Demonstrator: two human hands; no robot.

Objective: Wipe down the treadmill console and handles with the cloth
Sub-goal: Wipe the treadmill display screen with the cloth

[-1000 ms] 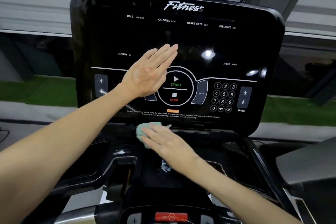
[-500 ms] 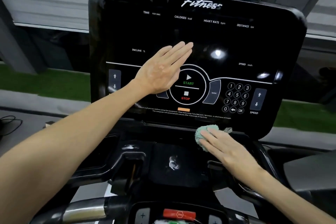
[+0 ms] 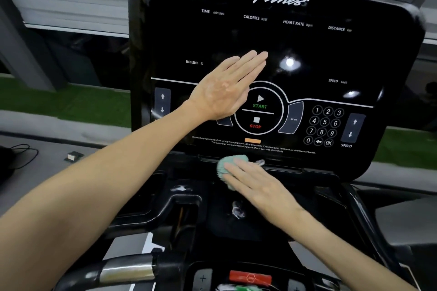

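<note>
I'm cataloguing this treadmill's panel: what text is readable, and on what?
"Fitness": console top.
"TIME min:sec", "CALORIES kcal", "HEART RATE bpm", "DISTANCE km": its upper row.
"INCLINE %", "SPEED km/h": its middle.
"START", "STOP": round button.
"MODE": curved key.
"0" to "9", "OK": keypad.
"SPEED": below right arrow key.
"Consult a physician before using the equipment": warning print, rest too small.
Sign on the red button: blurred.

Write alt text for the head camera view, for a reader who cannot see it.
A person's right hand presses a pale green cloth flat against the ledge just under a black treadmill console. Their left hand lies flat on it, beside the START and STOP ring. A handle shows at bottom left.
</note>
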